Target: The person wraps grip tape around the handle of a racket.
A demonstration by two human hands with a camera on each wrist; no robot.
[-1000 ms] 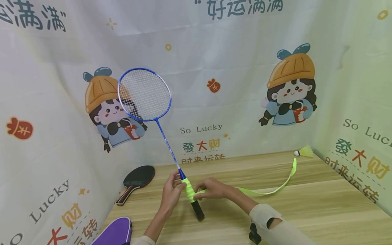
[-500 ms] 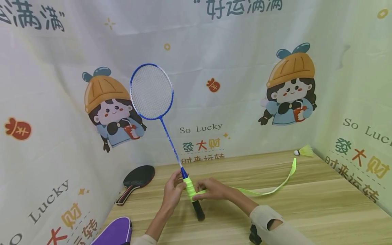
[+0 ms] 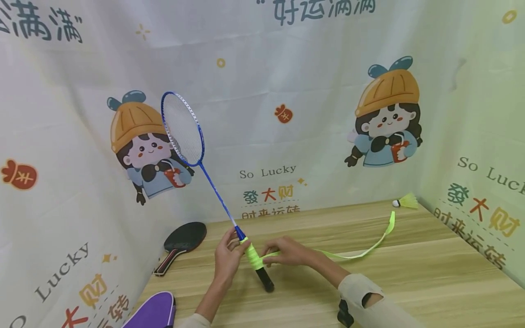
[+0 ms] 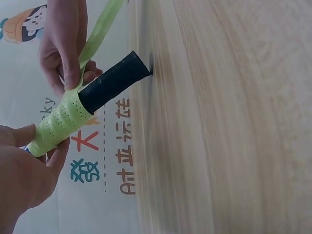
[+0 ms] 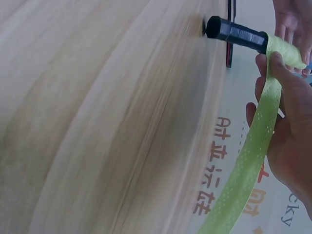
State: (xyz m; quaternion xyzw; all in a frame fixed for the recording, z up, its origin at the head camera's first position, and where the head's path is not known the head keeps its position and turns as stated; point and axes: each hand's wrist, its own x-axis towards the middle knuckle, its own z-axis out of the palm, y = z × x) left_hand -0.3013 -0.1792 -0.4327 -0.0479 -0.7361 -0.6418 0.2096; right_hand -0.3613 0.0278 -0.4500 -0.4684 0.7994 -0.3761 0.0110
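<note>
A blue and white badminton racket (image 3: pixel 217 190) leans up and to the left above the table. My left hand (image 3: pixel 228 258) grips its handle near the blue cone, thumb on the wrapped part. Perforated yellow-green grip tape (image 4: pixel 57 119) covers the upper handle in overlapping turns; the black lower handle (image 4: pixel 114 83) shows bare. My right hand (image 3: pixel 287 251) pinches the tape between thumb and fingers, close against the handle at the last turn. From there the loose tape (image 5: pixel 248 156) trails off to the right, its end curling up above the table in the head view.
A black table tennis bat (image 3: pixel 185 237) lies at the back left of the wooden table (image 3: pixel 410 282). Nearer on the left is a purple case (image 3: pixel 153 310). A yellow shuttlecock (image 3: pixel 405 201) rests in the far right corner. Printed cloth walls enclose the back and sides.
The racket has turned about its shaft, its head first swinging right, then back left and now seen more edge-on. Both hands stay at the handle, still holding racket and tape.
</note>
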